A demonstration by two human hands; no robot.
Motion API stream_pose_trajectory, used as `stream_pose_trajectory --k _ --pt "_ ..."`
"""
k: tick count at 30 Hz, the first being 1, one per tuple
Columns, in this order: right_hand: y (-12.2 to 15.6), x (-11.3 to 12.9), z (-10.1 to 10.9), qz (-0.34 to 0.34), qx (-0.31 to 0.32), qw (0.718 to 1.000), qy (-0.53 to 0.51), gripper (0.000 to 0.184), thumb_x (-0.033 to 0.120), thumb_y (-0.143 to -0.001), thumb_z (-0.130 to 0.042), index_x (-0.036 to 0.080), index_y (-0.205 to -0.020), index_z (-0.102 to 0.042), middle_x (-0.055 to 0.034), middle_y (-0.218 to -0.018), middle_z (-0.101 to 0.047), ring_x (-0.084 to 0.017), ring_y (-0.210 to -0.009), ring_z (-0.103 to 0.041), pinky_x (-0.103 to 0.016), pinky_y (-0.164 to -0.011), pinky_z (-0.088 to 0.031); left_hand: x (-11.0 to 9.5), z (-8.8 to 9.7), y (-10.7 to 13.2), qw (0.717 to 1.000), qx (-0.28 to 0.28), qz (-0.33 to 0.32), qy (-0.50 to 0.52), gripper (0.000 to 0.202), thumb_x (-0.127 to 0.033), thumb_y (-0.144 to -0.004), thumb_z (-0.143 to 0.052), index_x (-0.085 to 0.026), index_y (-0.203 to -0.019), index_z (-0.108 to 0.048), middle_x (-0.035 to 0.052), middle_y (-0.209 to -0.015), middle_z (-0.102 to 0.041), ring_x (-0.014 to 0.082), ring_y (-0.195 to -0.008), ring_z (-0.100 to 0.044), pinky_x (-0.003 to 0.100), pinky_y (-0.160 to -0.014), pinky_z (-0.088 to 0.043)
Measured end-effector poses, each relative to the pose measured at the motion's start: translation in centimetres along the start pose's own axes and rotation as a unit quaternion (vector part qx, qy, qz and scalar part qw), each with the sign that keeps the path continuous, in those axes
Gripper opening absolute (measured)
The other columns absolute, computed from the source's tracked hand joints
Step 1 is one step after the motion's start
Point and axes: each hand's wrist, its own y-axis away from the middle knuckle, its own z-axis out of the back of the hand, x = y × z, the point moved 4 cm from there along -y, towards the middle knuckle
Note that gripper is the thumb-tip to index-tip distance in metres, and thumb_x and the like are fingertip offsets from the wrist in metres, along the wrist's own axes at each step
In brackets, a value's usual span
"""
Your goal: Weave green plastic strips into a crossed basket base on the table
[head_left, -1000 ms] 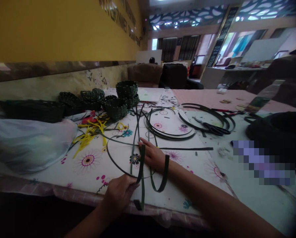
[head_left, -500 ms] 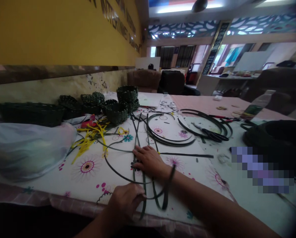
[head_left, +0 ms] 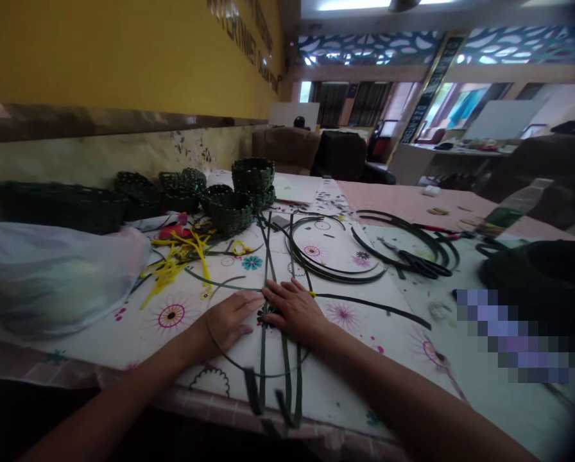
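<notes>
Several dark green flat strips (head_left: 263, 359) lie lengthwise on the flowered tablecloth, crossed by a sideways strip (head_left: 374, 300). My right hand (head_left: 297, 313) rests flat over the crossing, fingers spread, pressing the strips down. Close beside it, my left hand (head_left: 230, 319) reaches in with fingers stretched out and thumb apart; its fingertips touch the crossing area. A thin curved strip loops past my left wrist and under both hands. Loose strip ends (head_left: 253, 391) hang blurred over the table's front edge. A small yellow tie (head_left: 311, 294) sits by my right knuckles.
Woven green baskets (head_left: 230, 212) stand at the back left, near yellow ties (head_left: 176, 266) and a white plastic bag (head_left: 51, 276). Coiled strips (head_left: 335, 273), scissors (head_left: 417, 262), a plastic bottle (head_left: 518, 205) and a large dark roll (head_left: 518, 276) lie to the right.
My left hand has moved up from the front edge to beside my right hand, letting go of the strip ends there. My right hand stays pressed on the crossing.
</notes>
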Motion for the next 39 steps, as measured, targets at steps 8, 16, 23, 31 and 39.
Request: stream_pose_trajectory --k 8,16,23,31,39 --pt "0.1 0.0 -0.1 -0.014 -0.01 0.999 -0.045 0.072 0.053 -0.087 -0.058 0.016 -0.146 -0.038 -0.0144 -0.147 -0.044 -0.032 -0.13 -0.044 -0.052 -0.114 -0.025 2.9 -3.3 -4.0 0.994 0.039 0.092 -0.036 0.064 -0.029 -0.087 -0.059 -0.017 -0.144 -0.032 0.0152 -0.142 -0.049 0.0249 -0.131 -0.047 0.049 -0.113 -0.031" --pt "0.6 -4.0 0.5 -0.106 -0.085 0.963 -0.234 0.048 0.023 -0.086 -0.059 0.015 -0.133 -0.052 -0.0118 -0.116 -0.067 -0.022 -0.106 -0.063 -0.036 -0.094 -0.049 3.0 -3.3 -4.1 0.994 0.05 0.075 -0.055 0.048 -0.034 -0.09 -0.057 -0.018 -0.134 -0.051 0.0137 -0.139 -0.054 0.0235 -0.13 -0.048 0.048 -0.114 -0.029" --pt "1.0 -3.6 0.1 -0.054 -0.073 0.978 -0.188 0.057 0.024 -0.082 -0.066 0.013 -0.136 -0.051 -0.0182 -0.139 -0.051 -0.028 -0.127 -0.05 -0.043 -0.108 -0.04 3.1 -3.1 -4.0 0.994 0.065 0.069 -0.055 0.049 -0.036 -0.09 -0.056 -0.015 -0.134 -0.051 0.0138 -0.141 -0.051 0.0224 -0.133 -0.045 0.045 -0.115 -0.028" --pt "1.0 -3.0 0.4 -0.048 -0.043 0.984 -0.165 0.048 0.025 -0.085 -0.063 0.009 -0.13 -0.057 -0.021 -0.14 -0.049 -0.029 -0.129 -0.05 -0.044 -0.108 -0.041 3.3 -3.0 -3.8 0.995 0.063 0.062 -0.042 0.05 -0.037 -0.09 -0.055 -0.016 -0.136 -0.05 0.014 -0.142 -0.05 0.0227 -0.133 -0.045 0.046 -0.115 -0.029" --pt "0.9 -2.9 0.6 -0.042 -0.04 0.984 -0.166 0.046 0.024 -0.086 -0.062 0.008 -0.13 -0.057 -0.0209 -0.14 -0.05 -0.029 -0.128 -0.05 -0.044 -0.108 -0.042 3.1 -2.7 -3.9 0.995 0.071 0.058 -0.032 0.047 -0.035 -0.091 -0.054 -0.016 -0.135 -0.051 0.014 -0.143 -0.049 0.0229 -0.134 -0.043 0.047 -0.115 -0.029"
